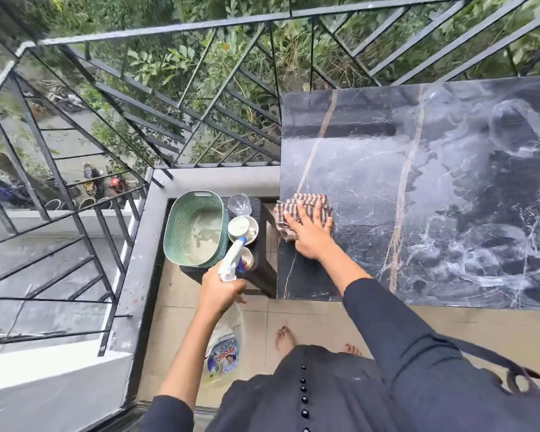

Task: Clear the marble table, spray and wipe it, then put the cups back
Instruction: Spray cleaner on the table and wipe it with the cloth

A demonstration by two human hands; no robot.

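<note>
The dark marble table (434, 169) fills the right side, with wet smears over its right part. My right hand (309, 235) presses flat, fingers spread, on a striped brown cloth (296, 210) at the table's near left edge. My left hand (219, 291) grips a clear spray bottle (228, 335) by its white and blue trigger head, held over the floor left of the table. A white cup (240, 227) on its saucer, a small white cup (248, 258) and a clear glass (240, 204) stand on a low dark stool (264, 269) beside the table.
A green woven basket (194, 229) sits on the stool left of the cups. A black metal railing (156, 98) and a grey ledge close the balcony at left and back. Beige floor tiles (175, 322) lie below, with bare feet (284, 339) near the table's front edge.
</note>
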